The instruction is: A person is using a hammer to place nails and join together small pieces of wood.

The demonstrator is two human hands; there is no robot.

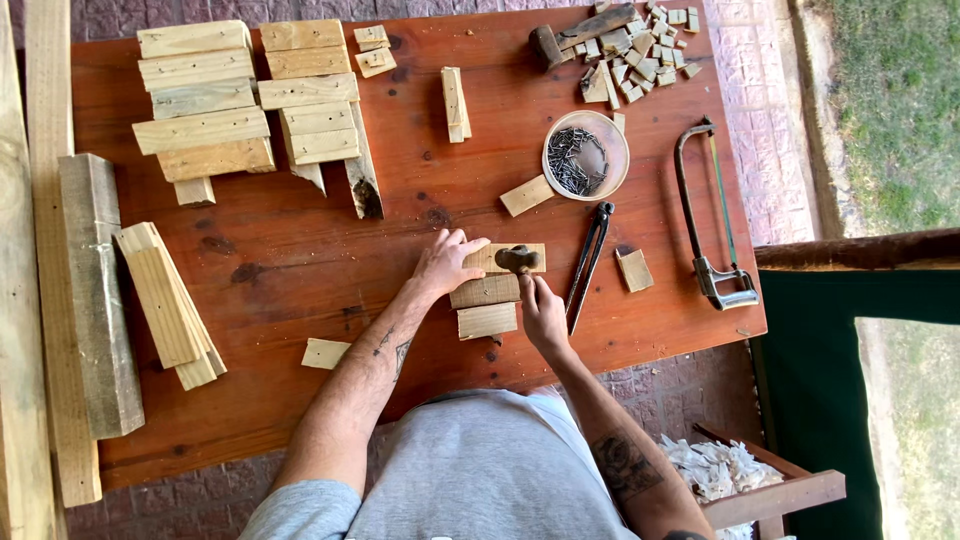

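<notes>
Under the left hand [445, 262], wood blocks [487, 292] hide partly; right hand [541, 312] grips hammer [518, 259].

The surface [300, 250] is a red-brown wooden top with dark spots. Lots of short pale boards [205, 105] lie in rows at its far left corner. A long grey plank [98, 290] lies along the left edge, with a few slats [168, 305] beside it. A round bowl of nails [585, 155] sits toward the right. Next to it lie pincers [590, 262] and a hacksaw [712, 215]. A heap of tiny wood bits [640, 55] and a hammer [582, 32] lie at the far right corner. Three small boards [490, 292] lie together near the front edge.
</notes>
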